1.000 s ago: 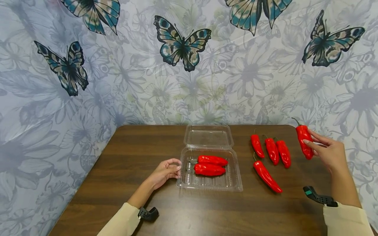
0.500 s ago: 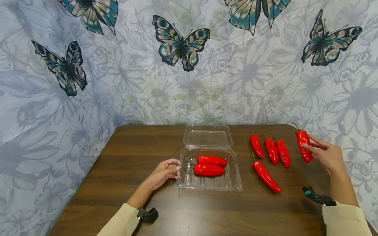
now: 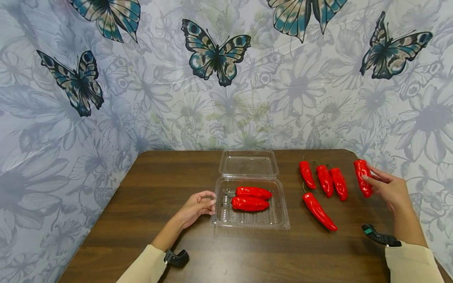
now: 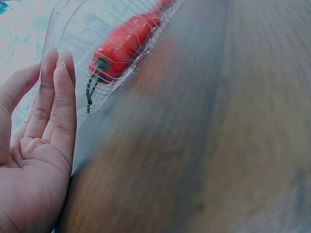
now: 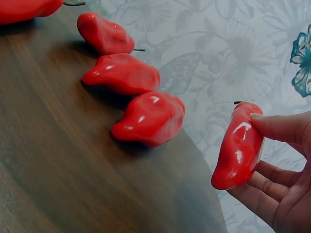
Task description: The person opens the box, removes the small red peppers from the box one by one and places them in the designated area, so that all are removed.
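My right hand (image 3: 391, 192) pinches a glossy red chili pepper (image 3: 362, 179) between thumb and fingers at the table's right side. In the right wrist view this pepper (image 5: 239, 148) tilts, its short dark stem up and its tip down. My left hand (image 3: 196, 207) is at the left rim of a clear plastic clamshell box (image 3: 279, 220). In the left wrist view the fingers (image 4: 64, 104) are nearly straight, with their tips against the box wall. Two red peppers (image 3: 250, 203) lie side by side in the box, green stems pointing left. Its lid (image 3: 250, 163) is folded back.
Right of the box, three red peppers (image 3: 325, 181) lie in a row on the brown wooden table (image 3: 170, 169), and another pepper (image 3: 319, 212) lies nearer the front. A butterfly-printed cloth (image 3: 297, 98) hangs right behind the table's back edge.
My right hand has lowered the pepper a little toward the table and slightly left. My left hand, the box and the other peppers stay in place.
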`<state>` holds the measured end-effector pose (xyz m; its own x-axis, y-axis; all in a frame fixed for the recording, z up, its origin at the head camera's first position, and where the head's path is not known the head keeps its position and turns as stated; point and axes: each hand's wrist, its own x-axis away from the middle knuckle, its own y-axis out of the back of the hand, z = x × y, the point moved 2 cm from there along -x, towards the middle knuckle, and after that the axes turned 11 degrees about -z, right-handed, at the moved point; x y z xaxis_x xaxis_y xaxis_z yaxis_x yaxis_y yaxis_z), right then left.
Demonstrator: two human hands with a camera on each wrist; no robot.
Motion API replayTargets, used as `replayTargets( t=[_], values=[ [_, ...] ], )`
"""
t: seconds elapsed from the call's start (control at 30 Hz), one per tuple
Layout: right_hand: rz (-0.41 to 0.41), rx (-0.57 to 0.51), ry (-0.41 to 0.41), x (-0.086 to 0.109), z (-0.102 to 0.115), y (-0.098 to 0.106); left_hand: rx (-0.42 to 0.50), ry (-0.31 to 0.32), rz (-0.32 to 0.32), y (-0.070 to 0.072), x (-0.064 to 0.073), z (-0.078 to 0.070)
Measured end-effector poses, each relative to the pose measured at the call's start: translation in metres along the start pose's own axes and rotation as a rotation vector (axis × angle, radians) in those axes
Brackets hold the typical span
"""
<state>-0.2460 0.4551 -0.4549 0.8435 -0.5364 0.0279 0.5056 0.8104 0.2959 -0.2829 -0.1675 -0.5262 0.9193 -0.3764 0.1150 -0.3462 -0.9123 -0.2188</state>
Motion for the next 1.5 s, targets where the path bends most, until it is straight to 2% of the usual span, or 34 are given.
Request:
replayTargets(
  t=[0.2, 0.33, 0.57, 0.9, 1.2, 1.5],
  values=[
    [0.001, -0.009, 0.037, -0.001, -0.006, -0.001, 0.003, -0.006, 0.003, 0.0, 0.0, -0.001],
    [0.007, 0.078, 0.063, -0.003, -0.011, -0.003, 0.006, -0.003, 0.002, 0.002, -0.001, -0.001],
    [0.018, 0.19, 0.054, -0.009, -0.016, -0.004, 0.008, -0.017, 0.009, 0.003, -0.001, -0.002],
    [0.074, 0.225, 0.061, -0.007, -0.025, -0.004, -0.007, -0.016, 0.019, 0.004, -0.001, 0.002],
    [0.064, 0.318, 0.069, -0.004, -0.028, -0.009, -0.008, -0.009, 0.009, 0.003, 0.0, 0.002],
    [0.055, 0.312, 0.102, -0.004, -0.029, -0.01, -0.002, -0.007, 0.008, 0.003, 0.0, 0.002]
  ],
)
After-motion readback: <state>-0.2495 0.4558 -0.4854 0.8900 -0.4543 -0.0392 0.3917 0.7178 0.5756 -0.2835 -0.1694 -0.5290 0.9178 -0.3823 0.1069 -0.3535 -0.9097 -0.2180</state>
